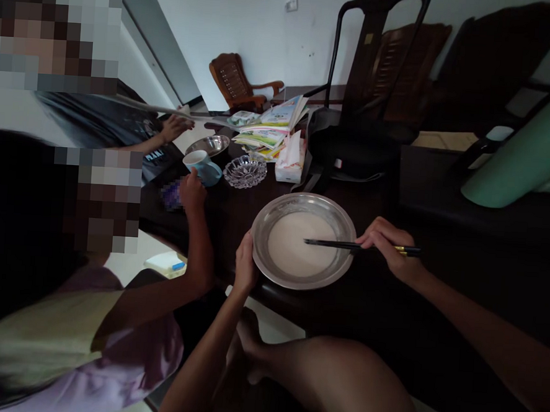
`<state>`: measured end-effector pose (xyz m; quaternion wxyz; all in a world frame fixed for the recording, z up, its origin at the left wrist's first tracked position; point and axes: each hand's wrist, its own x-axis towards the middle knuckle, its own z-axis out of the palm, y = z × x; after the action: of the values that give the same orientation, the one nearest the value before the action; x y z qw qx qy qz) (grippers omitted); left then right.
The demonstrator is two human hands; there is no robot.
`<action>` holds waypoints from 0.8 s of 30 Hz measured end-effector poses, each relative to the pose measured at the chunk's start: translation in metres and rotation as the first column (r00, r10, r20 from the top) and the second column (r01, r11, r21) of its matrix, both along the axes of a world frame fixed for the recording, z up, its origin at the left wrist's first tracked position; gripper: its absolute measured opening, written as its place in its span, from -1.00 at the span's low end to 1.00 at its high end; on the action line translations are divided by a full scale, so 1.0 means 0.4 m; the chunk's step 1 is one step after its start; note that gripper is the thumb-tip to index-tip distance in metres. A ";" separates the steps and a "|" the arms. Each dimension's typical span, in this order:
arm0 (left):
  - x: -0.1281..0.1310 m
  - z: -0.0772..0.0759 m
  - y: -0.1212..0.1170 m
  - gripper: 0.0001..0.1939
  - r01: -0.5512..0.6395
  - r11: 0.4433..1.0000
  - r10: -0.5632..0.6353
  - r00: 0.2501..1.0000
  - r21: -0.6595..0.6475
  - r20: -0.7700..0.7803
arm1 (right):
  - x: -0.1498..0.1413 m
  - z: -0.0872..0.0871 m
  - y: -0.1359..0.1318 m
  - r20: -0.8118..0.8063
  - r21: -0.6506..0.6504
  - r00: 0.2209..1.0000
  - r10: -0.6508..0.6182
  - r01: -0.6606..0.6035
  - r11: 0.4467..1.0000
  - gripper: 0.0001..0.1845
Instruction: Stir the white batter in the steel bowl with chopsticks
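Observation:
A wide metal bowl [259, 250] stands near the edge of the dark table, with a pale, milky batter [295, 257] in it. My left hand [245, 261] grips the bowl's left rim, fingers against its outer side. Black chopsticks [333, 244] with gold bands are held in my right hand [389, 245], closed around them just beyond the bowl's right rim. Their tips reach over the middle of the batter; whether they dip into it I cannot tell.
Past the bowl are a glass dish [245, 172], a blue mug [205, 167] held by another person's hand [192, 191], a second metal bowl [208, 145], a tissue pack [290, 160], booklets [273, 125] and a black bag [353, 152]. A second person stands at the far left.

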<state>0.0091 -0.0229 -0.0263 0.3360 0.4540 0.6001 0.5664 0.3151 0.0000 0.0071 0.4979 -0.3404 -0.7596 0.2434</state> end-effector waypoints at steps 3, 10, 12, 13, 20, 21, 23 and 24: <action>-0.003 -0.004 0.001 -0.45 -0.011 1.000 0.011 1.000 -0.002 -0.010 | -0.005 -0.004 -0.004 0.077 0.014 0.990 0.118 -0.119 0.993 -0.76; -0.002 0.002 0.001 -0.44 0.004 1.000 -0.004 1.000 0.001 -0.016 | -0.001 -0.002 -0.003 -0.027 0.009 1.000 0.000 0.000 1.000 -0.58; -0.002 0.003 0.001 -0.45 0.001 1.000 -0.001 1.000 0.004 -0.027 | -0.004 -0.002 -0.004 0.019 0.021 0.997 0.077 -0.077 0.997 -0.65; -0.002 0.004 0.001 -0.46 -0.004 1.000 0.004 0.999 0.005 -0.034 | -0.005 -0.003 -0.003 0.060 0.027 0.993 0.105 -0.107 0.994 -0.72; -0.003 -0.005 0.004 -0.44 -0.014 1.000 0.014 1.000 0.010 -0.001 | 0.005 -0.007 0.003 -0.026 0.015 0.999 -0.018 0.019 1.000 -0.61; -0.004 -0.006 0.004 -0.44 -0.013 1.000 0.013 1.000 0.010 -0.007 | 0.004 -0.008 0.002 -0.018 0.020 1.000 0.021 -0.020 1.000 -0.62; -0.006 -0.006 0.003 -0.45 -0.015 1.000 0.015 0.999 0.005 -0.034 | 0.001 -0.012 0.002 0.048 0.038 0.994 0.099 -0.100 0.994 -0.73; -0.007 -0.006 0.002 -0.46 -0.014 1.000 0.014 0.999 0.002 -0.048 | -0.001 -0.013 0.002 0.080 0.048 0.991 0.110 -0.114 0.992 -0.78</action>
<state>0.0063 -0.0219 -0.0287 0.3168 0.4636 0.6109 0.5581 0.3146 0.0008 0.0018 0.4625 -0.2933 -0.8023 0.2377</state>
